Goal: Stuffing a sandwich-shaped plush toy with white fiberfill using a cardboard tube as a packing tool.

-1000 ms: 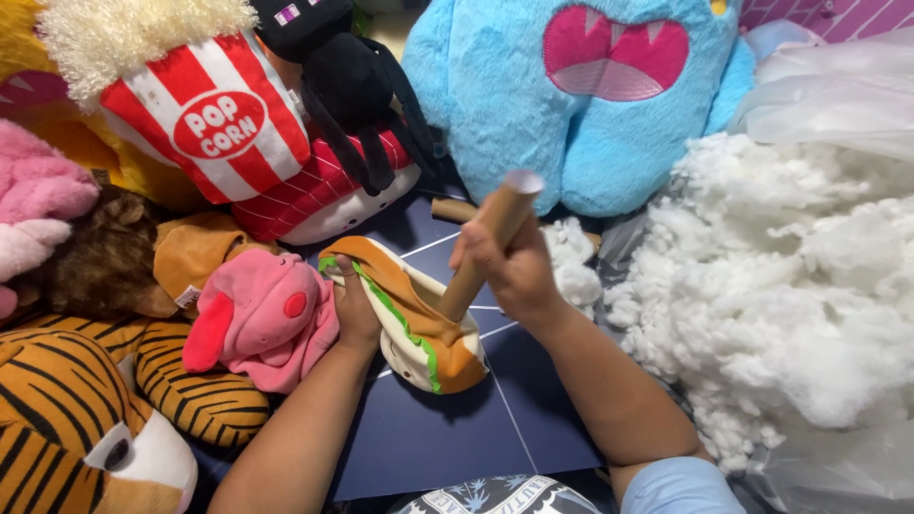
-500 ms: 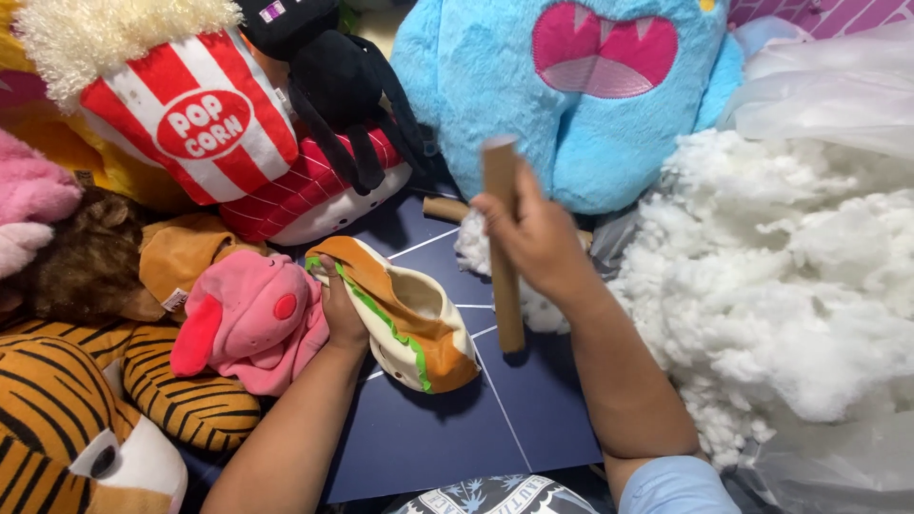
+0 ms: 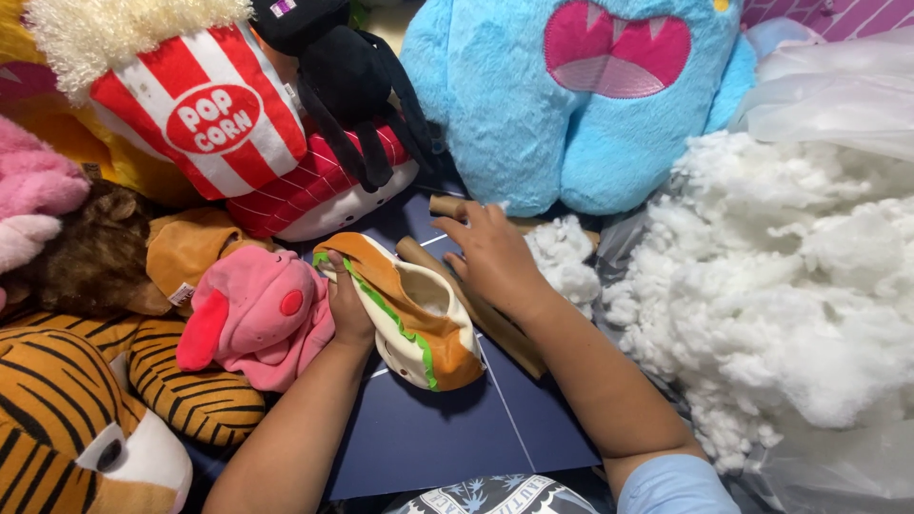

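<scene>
A blue plush monster (image 3: 562, 105) with a pink mouth stands at the rear centre. To its left, a black plush figure (image 3: 347, 86) lies over a red-and-white striped popcorn-box plush (image 3: 205, 114) topped with cream fluff. A pink plush pig (image 3: 252, 314) lies at left centre, just beside a tan plush (image 3: 186, 252) and a dark brown plush (image 3: 90, 252). A tiger-striped plush (image 3: 86, 409) fills the lower left corner. A clear plastic bag (image 3: 838, 95) lies at the upper right. A dark blue mat (image 3: 428, 438) covers the bench.
</scene>
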